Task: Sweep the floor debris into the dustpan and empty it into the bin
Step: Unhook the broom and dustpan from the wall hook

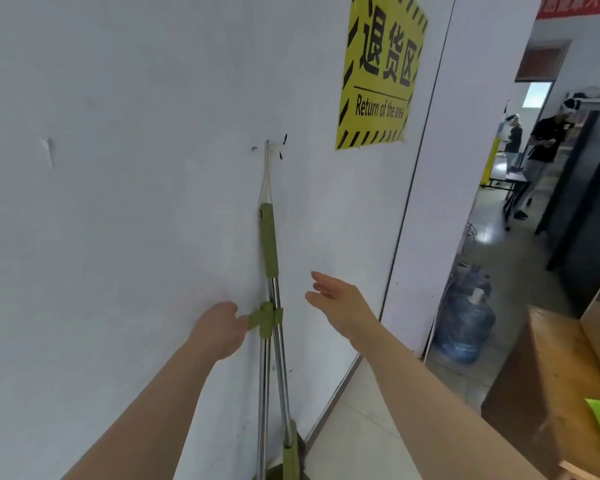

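Hanging by a cord from a wall hook [268,143], the broom [269,237] and the dustpan handle [264,382] are joined by a green clip [266,318], which is pinched by the left hand [222,329]; the right hand [340,296] is held spread and empty nearby. If the clip is forced, the hook could be torn out or both poles dropped.

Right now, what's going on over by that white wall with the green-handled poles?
A person is taking hold of a broom and dustpan set that hangs by a white cord from a hook on the white wall. The left hand is at the green plastic clip joining the two shiny metal poles. The right hand is open in mid-air beside the poles, touching nothing. The set is not yet unhooked, so no sweeping has started.
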Demonstrator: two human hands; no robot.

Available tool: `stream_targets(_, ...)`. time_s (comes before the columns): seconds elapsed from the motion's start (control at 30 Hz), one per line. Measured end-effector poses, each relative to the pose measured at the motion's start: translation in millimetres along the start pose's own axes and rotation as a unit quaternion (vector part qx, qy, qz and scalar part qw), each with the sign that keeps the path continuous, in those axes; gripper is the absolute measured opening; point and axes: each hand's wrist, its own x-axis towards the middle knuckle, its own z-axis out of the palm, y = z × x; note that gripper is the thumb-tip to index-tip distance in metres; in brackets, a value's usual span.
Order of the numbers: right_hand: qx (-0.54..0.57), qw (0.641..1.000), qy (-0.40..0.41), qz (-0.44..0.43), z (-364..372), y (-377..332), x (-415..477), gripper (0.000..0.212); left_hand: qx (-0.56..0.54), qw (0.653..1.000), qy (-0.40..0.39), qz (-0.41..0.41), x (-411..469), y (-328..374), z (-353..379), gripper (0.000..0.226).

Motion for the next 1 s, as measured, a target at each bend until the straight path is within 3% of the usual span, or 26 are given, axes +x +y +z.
stream_targets(0.07, -0.001, 1.0, -0.009, -0.007, 5, -3, 16, 0.051, 0.014, 1.0, -0.013, 0.004, 10, -2, 7, 0.023)
stream_targets(0.3, 0.013, 0.998, -0.029, -0.051, 16, -25, 71, 0.046, 0.024, 0.999, -0.009, -0.029, 22, -6, 20, 0.034)
stream_targets(0.43, 0.031, 0.995, -0.018, -0.095, 16, -51, 100, 0.041, 0.005, 0.998, -0.01, -0.057, 22, 2, 22, 0.026)
stream_targets(0.57, 0.088, 0.986, -0.031, -0.138, 16, -81, 120, 0.028, -0.027, 0.996, -0.018, -0.083, 20, 8, 23, 0.023)
stream_targets(0.7, 0.106, 0.978, -0.072, -0.165, 17, -101, 134, 0.012, -0.059, 0.992, -0.028, -0.106, 13, 11, 28, 0.035)
stream_targets(1.0, 0.186, 0.964, -0.127, -0.139, -1, -124, 138, 0.016, -0.084, 0.991, 0.043, -0.095, -4, 25, 34, 0.036)
